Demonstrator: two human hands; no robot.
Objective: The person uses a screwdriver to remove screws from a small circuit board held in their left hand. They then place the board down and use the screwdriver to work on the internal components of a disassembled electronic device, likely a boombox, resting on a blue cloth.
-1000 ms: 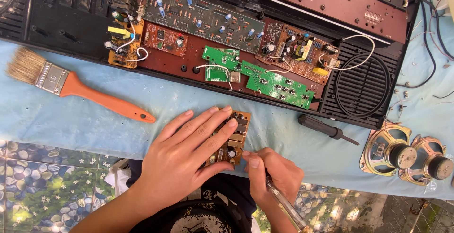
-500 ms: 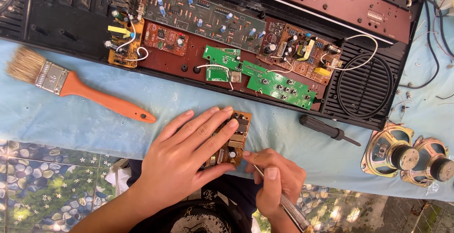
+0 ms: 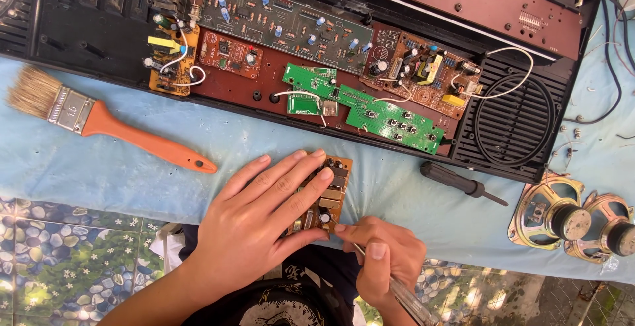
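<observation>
Pressing flat on a small brown board (image 3: 325, 195), the left hand (image 3: 264, 223) has its fingers spread open across the top, pinning it to the blue cloth (image 3: 99, 180) near the front edge of the tabletop. The right hand (image 3: 383, 260) is closed around a thin tool with a clear handle (image 3: 407, 299), and the tip sits right at the board's near corner. Compared to a second ago, the right hand has crept in closer and tilted, so the tool now meets the board's edge instead of hovering just off it. The left hand hasn't budged. My read: the work on that corner is actually underway now, not just lining up.

Around it: a brush (image 3: 99, 121) with an orange handle lies toward the left edge, a black screwdriver (image 3: 460, 182) sits just right of the board, and two speakers (image 3: 575, 223) rest near the right edge. The big opened chassis (image 3: 516, 121) full of green and brown boards runs along the back edge.
</observation>
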